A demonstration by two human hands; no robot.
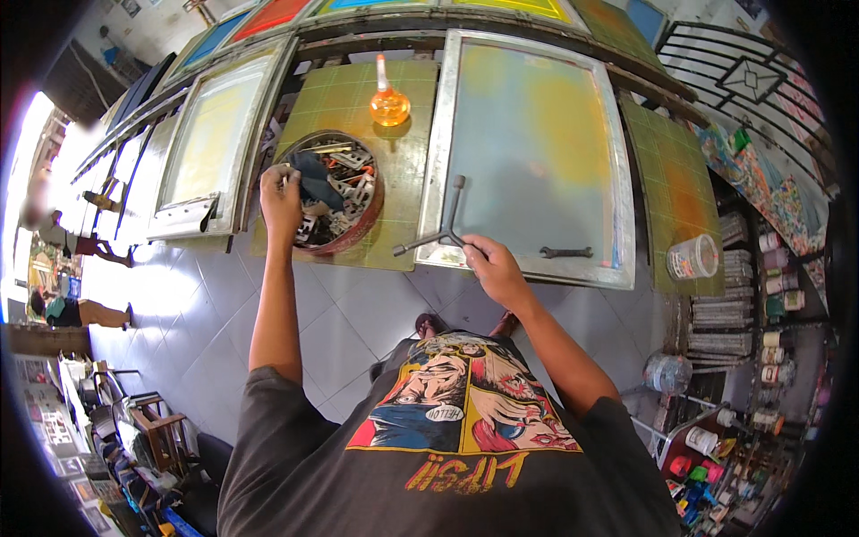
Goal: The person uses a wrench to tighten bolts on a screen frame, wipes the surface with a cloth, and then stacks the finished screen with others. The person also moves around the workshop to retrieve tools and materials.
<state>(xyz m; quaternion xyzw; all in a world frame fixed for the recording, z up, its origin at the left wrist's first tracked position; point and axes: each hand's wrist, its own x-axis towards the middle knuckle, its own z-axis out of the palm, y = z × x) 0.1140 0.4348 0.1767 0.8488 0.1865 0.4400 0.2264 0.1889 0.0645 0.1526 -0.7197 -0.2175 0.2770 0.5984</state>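
Observation:
My right hand (pixel 492 268) grips one arm of a three-armed Y-shaped socket wrench (pixel 446 234), above the near left corner of a large screen-printing frame (pixel 537 152). My left hand (pixel 282 199) is closed on a dark cloth (pixel 315 179) at the left side of a round reddish tub (pixel 362 234). Metal clamps, bolts and other hardware (pixel 358 191) fill the tub, partly hidden under the cloth. On the frame's mesh near its front edge lies an open-ended spanner (pixel 565 252).
A bottle of orange liquid (pixel 389 103) stands behind the tub on a green board (pixel 420 161). Another screen frame (pixel 215 125) is at the left. A white bucket (pixel 693 258) sits at the right edge, near shelves of jars (pixel 777 300). Two people are beyond the left side.

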